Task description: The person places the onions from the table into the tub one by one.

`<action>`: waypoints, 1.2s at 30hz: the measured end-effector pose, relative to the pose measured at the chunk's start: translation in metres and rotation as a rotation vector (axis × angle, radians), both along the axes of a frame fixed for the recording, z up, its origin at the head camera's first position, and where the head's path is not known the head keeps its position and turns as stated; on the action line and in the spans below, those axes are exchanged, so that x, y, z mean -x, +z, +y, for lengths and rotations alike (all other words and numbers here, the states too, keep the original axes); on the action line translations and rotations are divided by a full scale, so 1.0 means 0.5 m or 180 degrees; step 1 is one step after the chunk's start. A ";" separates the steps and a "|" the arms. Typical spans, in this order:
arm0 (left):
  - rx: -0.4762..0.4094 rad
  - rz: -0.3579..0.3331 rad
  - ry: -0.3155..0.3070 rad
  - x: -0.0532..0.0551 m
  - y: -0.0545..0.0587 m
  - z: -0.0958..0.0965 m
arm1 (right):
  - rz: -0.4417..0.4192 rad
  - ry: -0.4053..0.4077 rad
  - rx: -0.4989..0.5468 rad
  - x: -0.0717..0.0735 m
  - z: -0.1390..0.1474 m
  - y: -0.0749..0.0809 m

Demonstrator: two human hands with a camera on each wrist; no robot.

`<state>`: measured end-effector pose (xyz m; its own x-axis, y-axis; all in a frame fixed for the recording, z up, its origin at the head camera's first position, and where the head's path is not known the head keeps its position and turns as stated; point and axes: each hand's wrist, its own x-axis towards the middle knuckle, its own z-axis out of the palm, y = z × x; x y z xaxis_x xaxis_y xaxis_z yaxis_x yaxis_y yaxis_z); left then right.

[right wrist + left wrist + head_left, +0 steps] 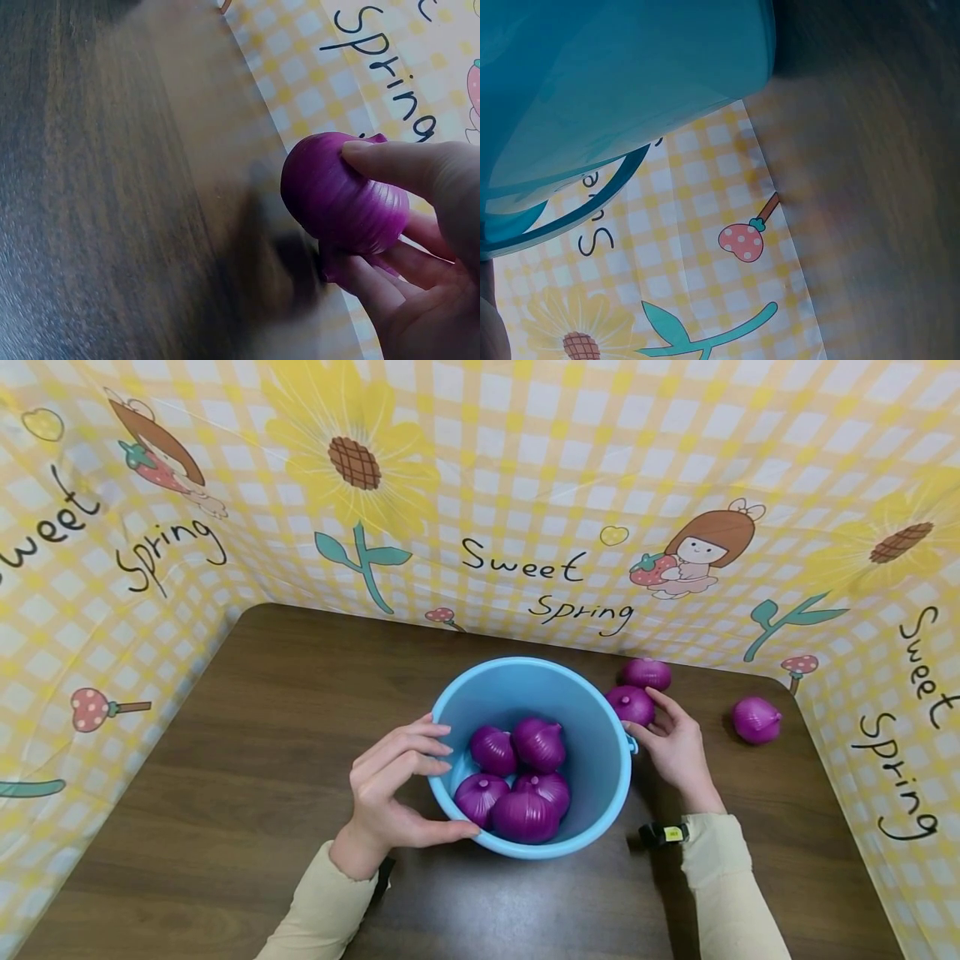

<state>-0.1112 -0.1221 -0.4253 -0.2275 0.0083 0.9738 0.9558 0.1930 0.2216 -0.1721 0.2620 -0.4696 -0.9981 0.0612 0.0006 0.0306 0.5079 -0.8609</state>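
Note:
A light blue bucket [527,672] stands on the table with several purple onions [526,816] inside. My left hand [393,785] holds the bucket's rim at its left side, fingers over the edge and thumb along the near rim. To the right of the bucket, my right hand [678,747] pinches a purple onion [628,703] between thumb and fingers. The right wrist view shows this onion [337,191] up close, the thumb on top and fingers beneath. Just behind it in the head view lies another onion [647,674].
A further onion [757,721] lies apart near the right edge of the brown wooden table [300,693]. Yellow checked cloth [510,485] with flower and girl prints walls off the table's back and sides. The bucket's handle [592,206] hangs down in the left wrist view.

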 end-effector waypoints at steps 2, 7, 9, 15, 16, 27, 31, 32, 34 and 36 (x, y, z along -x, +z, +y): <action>-0.0003 0.0001 -0.0004 0.000 0.000 0.000 | -0.0008 -0.0033 0.0010 -0.001 -0.001 0.003; -0.0017 0.0015 -0.0011 -0.001 0.000 0.001 | -0.0047 -0.0116 0.0035 -0.004 -0.002 0.009; -0.0018 0.0014 -0.0013 -0.002 0.000 0.001 | -0.0049 -0.0133 0.0031 -0.005 -0.003 0.011; -0.0008 0.0002 -0.0009 -0.002 -0.001 0.001 | -0.0005 -0.0182 0.0019 -0.011 -0.003 0.021; -0.0008 0.0001 -0.0008 -0.002 -0.001 0.001 | 0.0008 -0.0196 0.0021 -0.012 -0.004 0.023; -0.0020 0.0012 -0.0028 -0.001 -0.003 0.001 | 0.0215 -0.0294 0.0079 -0.021 -0.007 0.044; -0.0030 0.0026 -0.0020 0.000 -0.003 0.002 | 0.0290 -0.0299 0.0113 -0.025 -0.011 0.054; -0.0035 0.0030 -0.0019 0.001 -0.002 0.002 | 0.0306 -0.0300 0.0124 -0.026 -0.011 0.057; -0.0043 0.0039 -0.0013 0.001 -0.002 0.003 | 0.0327 -0.0305 0.0127 -0.028 -0.012 0.063; -0.0050 0.0051 -0.0006 0.002 -0.002 0.004 | 0.0343 -0.0308 0.0147 -0.030 -0.013 0.068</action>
